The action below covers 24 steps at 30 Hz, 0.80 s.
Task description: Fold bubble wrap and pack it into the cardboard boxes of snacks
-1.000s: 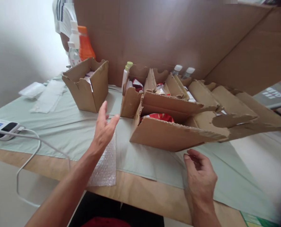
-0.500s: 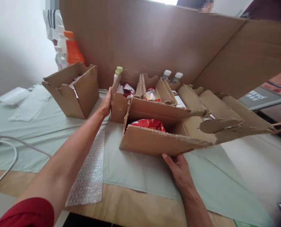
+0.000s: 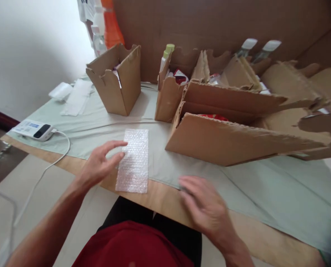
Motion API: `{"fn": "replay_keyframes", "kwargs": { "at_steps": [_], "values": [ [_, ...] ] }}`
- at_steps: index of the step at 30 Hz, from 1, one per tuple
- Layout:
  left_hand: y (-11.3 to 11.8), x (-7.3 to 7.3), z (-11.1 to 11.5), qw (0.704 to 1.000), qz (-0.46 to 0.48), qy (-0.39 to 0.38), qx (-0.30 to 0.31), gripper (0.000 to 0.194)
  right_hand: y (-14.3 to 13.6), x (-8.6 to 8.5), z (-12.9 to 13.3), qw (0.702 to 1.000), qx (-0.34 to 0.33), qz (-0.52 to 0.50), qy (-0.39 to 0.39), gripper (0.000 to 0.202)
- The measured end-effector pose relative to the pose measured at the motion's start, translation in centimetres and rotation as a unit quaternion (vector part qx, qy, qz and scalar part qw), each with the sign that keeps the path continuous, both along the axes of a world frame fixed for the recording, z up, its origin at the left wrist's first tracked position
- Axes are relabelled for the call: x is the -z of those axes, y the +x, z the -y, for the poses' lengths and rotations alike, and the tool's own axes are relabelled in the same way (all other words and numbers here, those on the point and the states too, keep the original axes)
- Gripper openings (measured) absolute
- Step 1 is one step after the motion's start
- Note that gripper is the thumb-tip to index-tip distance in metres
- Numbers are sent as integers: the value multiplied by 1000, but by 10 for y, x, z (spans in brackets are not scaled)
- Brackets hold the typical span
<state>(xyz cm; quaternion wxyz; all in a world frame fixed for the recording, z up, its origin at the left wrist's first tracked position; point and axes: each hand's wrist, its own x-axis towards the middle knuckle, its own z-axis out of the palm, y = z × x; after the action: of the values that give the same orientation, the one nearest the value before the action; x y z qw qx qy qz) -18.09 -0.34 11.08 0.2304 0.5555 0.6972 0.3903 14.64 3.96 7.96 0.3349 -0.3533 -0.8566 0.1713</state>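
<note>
A flat piece of bubble wrap (image 3: 133, 161) lies at the table's front edge. My left hand (image 3: 102, 161) is at its left side, thumb and fingers apart, with nothing in it; whether the fingertips touch the wrap I cannot tell. Over the front edge to the right hovers my right hand (image 3: 203, 200), blurred, fingers apart and holding nothing visible. Beyond it stands a low cardboard box (image 3: 223, 141) with a red packet (image 3: 214, 116) inside. Behind that box, more cardboard compartments (image 3: 169, 100) hold packets and bottles.
A separate cardboard box (image 3: 117, 85) stands at the back left, beside an orange bottle (image 3: 112, 27). Folded plastic sheets (image 3: 78, 97) lie left of it. A white device (image 3: 33, 129) with a white cable (image 3: 56, 159) rests at the left edge. Tall cardboard (image 3: 196, 26) walls the back.
Both hands have let go of the cardboard boxes and drawn back toward me, the left one to the bubble wrap. The view has tilted down and turned left.
</note>
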Motion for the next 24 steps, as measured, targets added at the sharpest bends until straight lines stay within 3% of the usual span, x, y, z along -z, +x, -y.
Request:
{"fn": "replay_keyframes", "kwargs": {
  "at_steps": [2,4,7,10,12,15,17,20,24],
  "values": [
    [3,14,39,998,-22,25,48,30,-33,-5,11,986,-147,80,12,35],
    [7,28,63,992,-45,56,108,33,-59,-3,15,968,-203,145,12,43],
    [14,43,78,979,-80,80,167,46,-82,11,14,962,-208,173,44,34],
    [16,52,78,972,-109,94,183,59,-92,24,11,976,-169,121,67,22],
    [16,57,73,974,-125,108,156,58,-97,25,7,987,-141,76,22,20],
    [16,63,62,984,-114,117,76,39,-104,15,1,991,-88,27,-92,18],
    [16,64,52,991,-91,98,10,29,-105,7,-2,991,-44,-7,-127,15],
    [16,66,40,992,-82,61,-68,31,-102,1,-1,997,11,-53,-57,18],
    [17,71,29,987,-123,73,-74,35,-103,6,2,995,-70,25,65,21]
  ]
}}
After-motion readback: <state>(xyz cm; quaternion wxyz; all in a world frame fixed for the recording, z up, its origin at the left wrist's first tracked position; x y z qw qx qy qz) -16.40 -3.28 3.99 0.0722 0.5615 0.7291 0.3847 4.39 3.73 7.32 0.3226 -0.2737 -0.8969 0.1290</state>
